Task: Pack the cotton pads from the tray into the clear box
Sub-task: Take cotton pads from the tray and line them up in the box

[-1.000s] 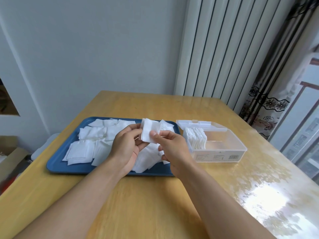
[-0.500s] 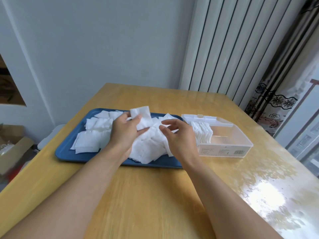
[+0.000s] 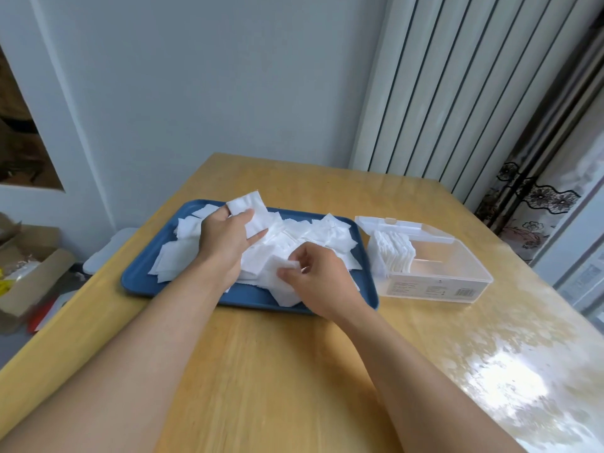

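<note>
A blue tray (image 3: 140, 276) on the wooden table carries a loose heap of white square cotton pads (image 3: 313, 235). My left hand (image 3: 224, 243) holds a small stack of cotton pads (image 3: 250, 209) upright above the heap, thumb across its front. My right hand (image 3: 315, 279) is down on the heap near the tray's front edge, its thumb and fingers pinching a single pad (image 3: 277, 266). To the right of the tray stands the clear box (image 3: 457, 282), lid open at the back, with a row of pads (image 3: 394, 255) standing on edge at its left end.
The table (image 3: 294, 371) runs to a glossy right side with window glare. A radiator (image 3: 457, 93) and a curtain (image 3: 539, 191) stand behind the box. A cardboard box (image 3: 29, 273) sits on the floor at left.
My right hand let go of the held stack and dropped onto the heap, where it now pinches a pad. My left hand kept the stack and drifted left and back.
</note>
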Available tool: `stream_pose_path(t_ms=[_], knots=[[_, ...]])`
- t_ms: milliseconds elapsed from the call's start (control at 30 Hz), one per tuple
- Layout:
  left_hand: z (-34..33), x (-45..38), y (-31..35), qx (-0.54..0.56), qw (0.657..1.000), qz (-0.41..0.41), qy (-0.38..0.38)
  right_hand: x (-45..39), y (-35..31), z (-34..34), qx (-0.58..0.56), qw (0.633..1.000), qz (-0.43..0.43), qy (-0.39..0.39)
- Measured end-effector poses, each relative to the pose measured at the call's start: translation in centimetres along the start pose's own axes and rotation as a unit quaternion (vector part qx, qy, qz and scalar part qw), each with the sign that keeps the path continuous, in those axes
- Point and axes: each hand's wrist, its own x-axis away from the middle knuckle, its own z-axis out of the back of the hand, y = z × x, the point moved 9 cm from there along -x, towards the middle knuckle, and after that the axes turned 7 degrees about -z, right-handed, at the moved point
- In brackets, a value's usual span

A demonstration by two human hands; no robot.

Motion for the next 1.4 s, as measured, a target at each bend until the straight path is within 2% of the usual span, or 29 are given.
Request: stream_pose_path(t_ms=[100, 267, 333, 433, 733, 900, 1067, 1133, 1167, 1267, 1333, 1400], knots=[[-0.7, 0.4, 0.1, -0.034, 0.999, -0.011, -0.029, -0.3, -0.1, 2.4, -0.076, 0.996, 0.01, 0.034], [-2.7, 1.8, -0.5, -0.115, 0.984, 0.003, -0.133, -0.2, -1.7, 3.6, -0.041, 0.995, 0.092, 0.014], [-3.7, 2.7, -0.6, -0.154, 0.97, 0.014, -0.19, -0.2, -1.7, 4.0, -0.029, 0.993, 0.101, 0.045], [-4.9, 3.9, -1.1, -0.156, 0.952, 0.046, -0.261, 0.1, -1.9, 5.2, -0.052, 0.987, 0.111, 0.103], [-6.0, 5.1, -1.3, -0.076, 0.956, 0.093, -0.267, -0.5, -0.6, 5.8, -0.149, 0.983, 0.047, 0.091], [-6.4, 5.4, -1.9, -0.033, 0.948, 0.127, -0.291, -0.6, -0.3, 6.1, -0.168, 0.979, 0.043, 0.106], [-6.8, 6.0, -1.2, -0.106, 0.931, 0.078, -0.341, -0.2, -0.4, 6.8, -0.138, 0.977, 0.057, 0.154], [-6.3, 5.5, -0.7, -0.107, 0.946, 0.065, -0.3, -0.1, -0.4, 7.1, -0.127, 0.974, 0.062, 0.18], [-5.7, 4.7, -0.3, -0.093, 0.962, 0.051, -0.252, -0.1, -0.3, 7.3, -0.122, 0.972, 0.061, 0.19], [-1.3, 1.5, 2.0, -0.037, 0.999, -0.017, -0.024, 0.0, -0.4, 7.0, -0.088, 0.974, 0.078, 0.193], [2.1, 0.1, 2.9, -0.007, 0.994, -0.045, 0.098, -0.2, -0.5, 5.7, -0.042, 0.981, 0.094, 0.164], [4.8, -0.9, 2.9, 0.02, 0.986, -0.046, 0.157, -0.6, -1.2, 3.4, 0.023, 0.988, 0.107, 0.11]])
